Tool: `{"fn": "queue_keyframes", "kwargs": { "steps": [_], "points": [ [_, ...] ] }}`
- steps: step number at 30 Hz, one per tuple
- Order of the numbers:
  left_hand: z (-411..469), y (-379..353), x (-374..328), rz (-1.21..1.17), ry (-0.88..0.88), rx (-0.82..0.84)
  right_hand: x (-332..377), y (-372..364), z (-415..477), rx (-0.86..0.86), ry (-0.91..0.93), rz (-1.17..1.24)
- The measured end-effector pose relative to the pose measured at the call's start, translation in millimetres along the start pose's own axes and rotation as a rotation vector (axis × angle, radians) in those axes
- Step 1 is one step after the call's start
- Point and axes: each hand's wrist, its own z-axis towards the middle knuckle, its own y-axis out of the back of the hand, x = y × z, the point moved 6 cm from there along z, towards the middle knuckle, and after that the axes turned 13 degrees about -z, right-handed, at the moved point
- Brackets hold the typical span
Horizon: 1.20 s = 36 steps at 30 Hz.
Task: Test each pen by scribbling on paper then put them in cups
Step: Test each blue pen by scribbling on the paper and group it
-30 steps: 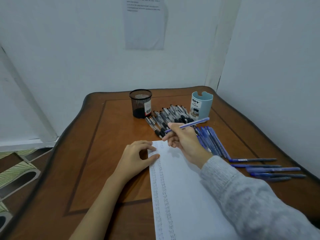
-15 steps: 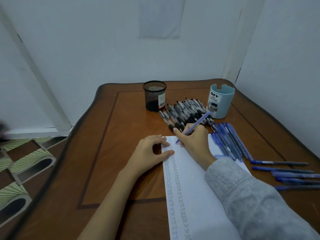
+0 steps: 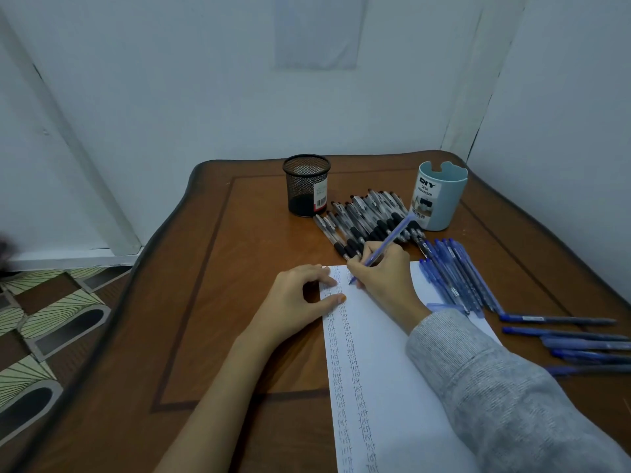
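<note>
My right hand (image 3: 386, 278) grips a blue pen (image 3: 392, 238) in a writing hold, its tip touching the top of the white paper (image 3: 386, 363). The paper carries two columns of small handwritten "test" words down its left side. My left hand (image 3: 300, 302) rests on the paper's top left corner, thumb and fingertips pressing its edge. A black mesh cup (image 3: 306, 185) and a light blue DIY organizer cup (image 3: 440, 199) stand at the back of the table. Between them lies a pile of black pens (image 3: 365, 220). Several blue pens (image 3: 457, 274) lie to the right of the paper.
More blue pens (image 3: 580, 339) lie scattered near the table's right edge. The wooden table (image 3: 211, 302) sits in a corner of white walls. Patterned floor tiles (image 3: 44, 322) show beyond its left edge.
My right hand lowered the blue pen from above the pen pile until its tip met the top of the paper. The view shifted left and down. My left hand stayed on the paper's corner.
</note>
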Motion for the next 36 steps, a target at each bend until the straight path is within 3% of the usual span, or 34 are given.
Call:
{"fn": "queue_keyframes", "kwargs": {
  "steps": [36],
  "points": [
    [0.3,-1.0,1.5,-0.010,0.001,0.003,-2.3,3.2,1.7,-0.042,-0.012,0.015]
  ]
}}
